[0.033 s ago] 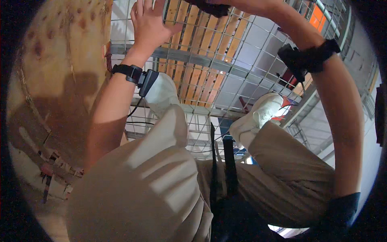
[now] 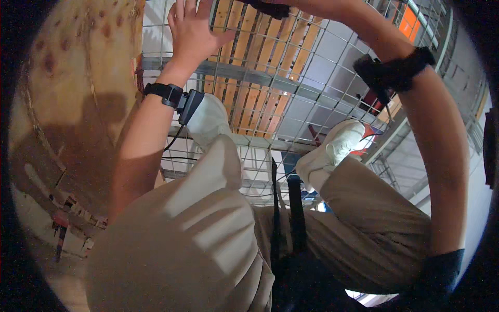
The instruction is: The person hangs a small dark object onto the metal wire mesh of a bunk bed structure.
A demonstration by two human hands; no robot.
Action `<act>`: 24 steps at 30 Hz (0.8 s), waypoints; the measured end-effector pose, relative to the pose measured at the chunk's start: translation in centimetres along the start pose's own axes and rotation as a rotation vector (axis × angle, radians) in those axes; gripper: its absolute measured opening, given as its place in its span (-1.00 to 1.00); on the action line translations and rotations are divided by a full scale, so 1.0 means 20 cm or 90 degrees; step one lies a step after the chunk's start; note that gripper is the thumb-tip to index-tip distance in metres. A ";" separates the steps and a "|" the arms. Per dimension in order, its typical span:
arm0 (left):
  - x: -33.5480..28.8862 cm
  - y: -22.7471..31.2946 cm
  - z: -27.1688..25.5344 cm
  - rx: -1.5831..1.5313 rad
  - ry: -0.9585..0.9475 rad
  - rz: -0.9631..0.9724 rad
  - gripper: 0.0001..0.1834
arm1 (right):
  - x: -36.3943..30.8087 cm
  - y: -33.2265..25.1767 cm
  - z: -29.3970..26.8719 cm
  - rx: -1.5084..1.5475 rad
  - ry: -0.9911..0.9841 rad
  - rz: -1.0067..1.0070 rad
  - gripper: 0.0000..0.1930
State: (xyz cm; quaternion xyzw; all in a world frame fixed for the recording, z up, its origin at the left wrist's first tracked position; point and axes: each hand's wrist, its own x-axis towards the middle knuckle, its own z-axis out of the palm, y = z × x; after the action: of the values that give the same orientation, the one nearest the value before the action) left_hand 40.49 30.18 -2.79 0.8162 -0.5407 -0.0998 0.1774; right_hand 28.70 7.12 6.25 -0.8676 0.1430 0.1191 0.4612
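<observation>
My left hand (image 2: 193, 28) is raised at the top edge over the wire mesh, its thumb held out to the right and its fingers apart. Nothing shows in its grasp; the fingertips are partly cut off by the picture's edge. My right hand (image 2: 314, 5) reaches in at the top edge, mostly out of the picture. Against it is a dark, ragged-looking object (image 2: 271, 9) that moves along with the hand. Its kind cannot be made out, and the right fingers are hidden. Black straps with small devices (image 2: 189, 104) sit on both wrists.
I squat on a wire mesh (image 2: 260, 83) with metal bars, my white shoes (image 2: 338, 143) on it. Wooden slats (image 2: 254, 104) lie below. A large wooden panel (image 2: 78, 78) stands on my left. Metal framing and an orange panel (image 2: 409, 23) are at the right. Thin cables run near my left shoe.
My right forearm and hand have shifted slightly left and up, the dark object with them. My left hand has stayed in place.
</observation>
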 end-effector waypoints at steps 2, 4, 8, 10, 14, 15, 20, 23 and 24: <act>-0.01 0.00 0.01 0.009 0.006 0.022 -0.02 | 0.03 0.00 0.11 -0.082 0.039 -0.049 -0.59; -0.05 -0.05 -0.02 0.034 0.006 0.033 -0.01 | 0.06 -0.01 0.26 -0.125 0.021 -0.093 -0.61; -0.04 -0.06 0.00 0.041 0.030 0.046 0.03 | 0.02 -0.13 0.31 -0.139 -0.128 0.010 -0.58; -0.03 -0.05 0.00 0.048 0.039 0.056 0.05 | 0.03 -0.08 0.34 -0.129 -0.064 -0.056 -0.57; -0.01 0.00 -0.03 0.014 0.012 0.028 0.08 | 0.13 0.00 0.15 -0.169 -0.022 0.037 -0.59; 0.02 0.03 -0.01 0.001 0.019 0.024 0.08 | 0.12 -0.01 0.09 -0.177 -0.020 0.045 -0.59; -0.02 -0.03 -0.02 0.031 -0.010 0.015 0.08 | 0.10 -0.09 0.25 -0.224 -0.043 -0.005 -0.73; -0.02 -0.03 0.00 0.024 0.011 0.034 0.10 | 0.10 -0.11 0.32 -0.284 -0.153 0.044 -0.76; -0.02 -0.03 0.00 0.019 0.025 0.044 0.10 | 0.10 -0.10 0.30 -0.239 -0.134 0.013 -0.76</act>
State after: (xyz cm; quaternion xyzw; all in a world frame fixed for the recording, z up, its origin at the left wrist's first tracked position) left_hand 40.93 30.69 -3.13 0.8013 -0.5665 -0.0697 0.1794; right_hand 30.82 12.96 3.93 -0.9195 0.0785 0.2381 0.3027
